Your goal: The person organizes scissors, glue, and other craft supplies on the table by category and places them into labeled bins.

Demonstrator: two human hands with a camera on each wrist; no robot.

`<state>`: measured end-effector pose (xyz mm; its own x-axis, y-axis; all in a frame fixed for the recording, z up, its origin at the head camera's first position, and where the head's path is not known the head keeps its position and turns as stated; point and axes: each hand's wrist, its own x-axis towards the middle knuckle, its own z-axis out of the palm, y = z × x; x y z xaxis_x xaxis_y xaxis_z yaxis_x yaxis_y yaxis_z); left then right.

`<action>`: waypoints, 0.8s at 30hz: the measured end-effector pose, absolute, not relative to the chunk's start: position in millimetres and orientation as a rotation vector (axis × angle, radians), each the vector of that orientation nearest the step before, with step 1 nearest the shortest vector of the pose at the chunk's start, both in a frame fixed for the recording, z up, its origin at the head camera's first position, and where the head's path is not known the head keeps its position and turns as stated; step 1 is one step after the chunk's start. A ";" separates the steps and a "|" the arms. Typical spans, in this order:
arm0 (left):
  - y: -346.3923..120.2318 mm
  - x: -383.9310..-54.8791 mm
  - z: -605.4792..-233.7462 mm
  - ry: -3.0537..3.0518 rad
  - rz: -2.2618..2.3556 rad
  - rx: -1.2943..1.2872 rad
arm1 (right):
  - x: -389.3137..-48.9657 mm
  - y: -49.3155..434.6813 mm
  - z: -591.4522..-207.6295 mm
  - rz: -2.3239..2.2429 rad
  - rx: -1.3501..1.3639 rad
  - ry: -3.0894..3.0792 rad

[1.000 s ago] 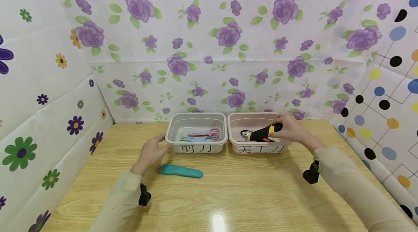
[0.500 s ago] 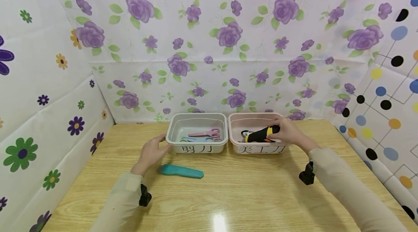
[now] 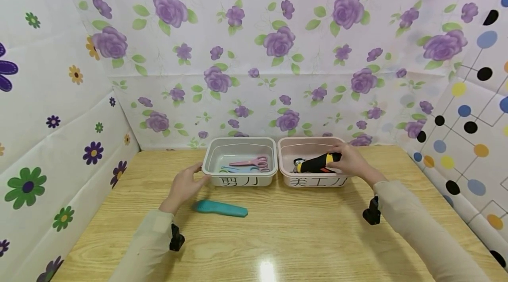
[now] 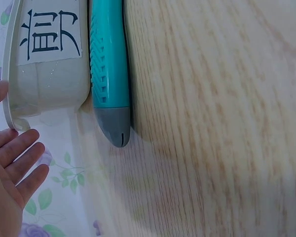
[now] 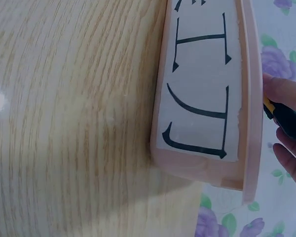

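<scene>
In the head view my right hand grips the end of a black-and-yellow utility knife. The knife slants low inside the pink basket; the front wall hides part of it. My left hand touches the left end of the grey-white basket, its thumb at the rim near the front corner. Its fingers are extended in the left wrist view. Pink scissors and blue scissors lie in that basket. A teal utility knife with a grey end lies on the table in front.
The two labelled baskets stand side by side at the back of the wooden table, close to the flowered backdrop. Patterned sheets also border the table on the left and right. A round-headed metal-and-black item lies in the pink basket.
The right hand has lowered the black-and-yellow knife slightly into the pink basket and shifted a little left. The left hand, both baskets and the teal knife have stayed put.
</scene>
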<state>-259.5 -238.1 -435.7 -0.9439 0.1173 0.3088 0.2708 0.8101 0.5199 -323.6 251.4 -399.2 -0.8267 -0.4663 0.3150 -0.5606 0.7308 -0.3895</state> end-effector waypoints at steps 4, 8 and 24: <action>-238.0 -259.0 -434.9 -2.728 -0.855 -0.303 | -323.7 252.9 -400.9 0.685 0.792 -2.759; -237.7 -258.9 -434.6 -2.724 -0.861 -0.296 | -324.1 254.1 -403.5 0.684 0.778 -2.769; -237.4 -259.4 -434.9 -2.742 -0.851 -0.288 | -328.5 256.2 -412.6 0.727 0.792 -2.749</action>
<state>-259.4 -237.4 -434.9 -0.9476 0.1119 0.2990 0.2616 0.8093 0.5259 -328.5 256.2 -412.6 -0.8393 -0.4487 0.3071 -0.5418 0.7370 -0.4040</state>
